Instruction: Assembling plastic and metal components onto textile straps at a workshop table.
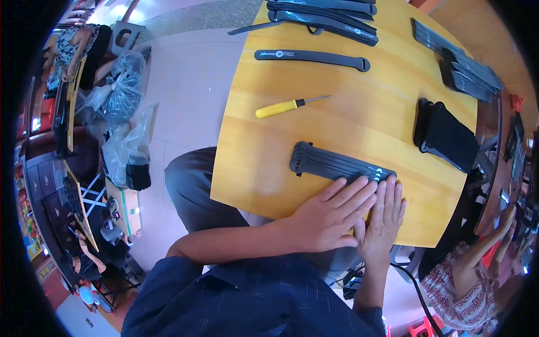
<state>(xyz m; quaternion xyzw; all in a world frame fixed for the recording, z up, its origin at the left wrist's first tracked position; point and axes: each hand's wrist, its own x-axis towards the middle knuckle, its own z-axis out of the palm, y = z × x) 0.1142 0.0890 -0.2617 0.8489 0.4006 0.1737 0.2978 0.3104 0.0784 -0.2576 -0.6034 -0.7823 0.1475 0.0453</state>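
A fanned bundle of black straps (331, 162) with slotted ends lies on the yellow table in front of me. My left hand (335, 216) reaches in from the left, its fingers stretched flat, with the tips on the lower right edge of the bundle. Beside it, my right hand (383, 219) also lies flat with straight fingers, its tips at the bundle's right end. The thumbs are close together, and neither hand grips anything. Farther up the table are a yellow-handled screwdriver (278, 109) and a single black strap (311, 57).
A pile of black straps (325, 21) occupies the table's far edge. On the right are a black stack (446, 135) and grey packaged strips (463, 64). Clear plastic bags (123, 92) stand on the floor at left. Other people work at both sides.
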